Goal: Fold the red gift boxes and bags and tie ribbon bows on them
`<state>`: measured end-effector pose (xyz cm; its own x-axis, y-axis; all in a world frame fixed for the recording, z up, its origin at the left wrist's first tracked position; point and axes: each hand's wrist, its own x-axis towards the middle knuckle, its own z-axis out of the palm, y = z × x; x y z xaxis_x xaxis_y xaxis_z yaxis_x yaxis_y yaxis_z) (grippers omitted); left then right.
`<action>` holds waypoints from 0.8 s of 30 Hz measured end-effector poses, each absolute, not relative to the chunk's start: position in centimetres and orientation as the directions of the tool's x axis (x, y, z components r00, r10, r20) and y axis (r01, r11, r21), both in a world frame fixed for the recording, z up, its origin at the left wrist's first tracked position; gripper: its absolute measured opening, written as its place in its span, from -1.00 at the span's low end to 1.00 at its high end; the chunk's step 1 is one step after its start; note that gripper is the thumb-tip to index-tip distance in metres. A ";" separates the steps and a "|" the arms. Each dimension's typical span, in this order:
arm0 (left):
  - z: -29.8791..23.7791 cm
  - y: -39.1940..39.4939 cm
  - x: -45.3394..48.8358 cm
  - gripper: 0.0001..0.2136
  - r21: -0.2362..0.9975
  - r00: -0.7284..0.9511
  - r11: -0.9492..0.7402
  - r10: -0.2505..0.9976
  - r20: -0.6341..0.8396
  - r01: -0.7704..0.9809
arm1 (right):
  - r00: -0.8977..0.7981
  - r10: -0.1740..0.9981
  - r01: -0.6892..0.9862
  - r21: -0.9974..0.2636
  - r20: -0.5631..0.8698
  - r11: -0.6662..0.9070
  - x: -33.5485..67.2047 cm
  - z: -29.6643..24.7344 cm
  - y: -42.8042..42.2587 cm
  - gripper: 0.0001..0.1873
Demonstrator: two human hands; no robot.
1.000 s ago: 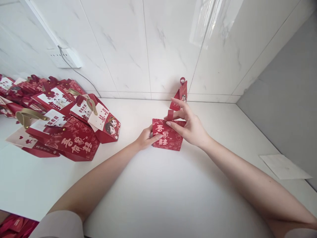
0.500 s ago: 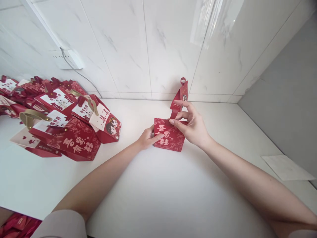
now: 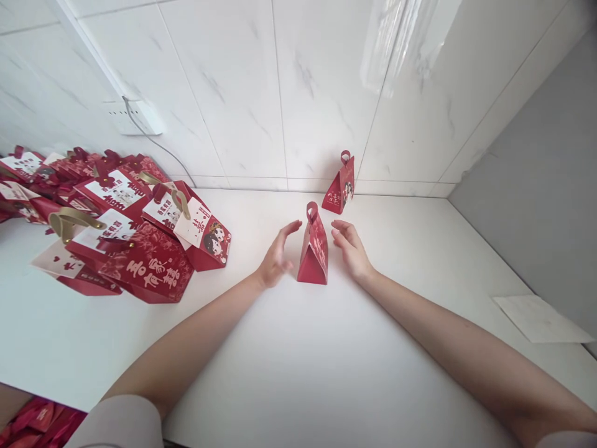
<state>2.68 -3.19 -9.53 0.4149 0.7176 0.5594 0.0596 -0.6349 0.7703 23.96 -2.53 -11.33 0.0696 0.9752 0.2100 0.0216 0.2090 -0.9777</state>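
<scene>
A red triangular gift box (image 3: 313,258) with a ribbon loop on top stands upright on the white table (image 3: 298,373), its triangular end turned toward me. To its left is my left hand (image 3: 276,256), thumb and fingers apart, not touching the box. My right hand (image 3: 352,250) sits just to the right of the box with curved fingers and a small gap from it; nothing is in it. Behind them, near the wall, stands a second red gift box (image 3: 339,186) with a ribbon loop and a printed couple on its side.
Several red and white gift boxes (image 3: 158,264) with gold and red handles crowd the left of the table. A white paper sheet (image 3: 541,317) lies at the right edge. A wall socket (image 3: 137,118) with a grey cable is at the back left. Red items (image 3: 44,423) show at the lower left.
Both hands have let go of the front gift box and drawn apart to either side. The box has turned from its broad printed face to its triangular end and now stands upright.
</scene>
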 end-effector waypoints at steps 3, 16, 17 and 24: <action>-9.6 -4.0 3.2 -0.06 0.744 0.482 -0.659 0.691 0.539 0.112 | -0.073 0.971 -0.022 -0.974 0.227 0.226 23.7 -11.6 -2.5 -0.40; -3.1 -1.4 -0.7 -0.58 0.803 -0.192 -0.568 0.780 0.596 0.183 | 0.011 0.986 -0.144 -0.976 0.163 0.163 24.6 -12.5 -1.3 -0.50; -1.8 -1.7 -0.6 -0.57 0.790 -0.072 -0.562 0.802 0.593 0.244 | 0.000 0.986 -0.143 -0.976 0.167 0.165 24.6 -12.5 -1.3 -0.50; 2.9 -3.7 0.9 -0.75 0.575 0.367 -0.399 0.913 0.179 0.714 | -0.038 0.986 -0.128 -0.979 0.164 0.158 24.6 -12.7 -1.3 -0.56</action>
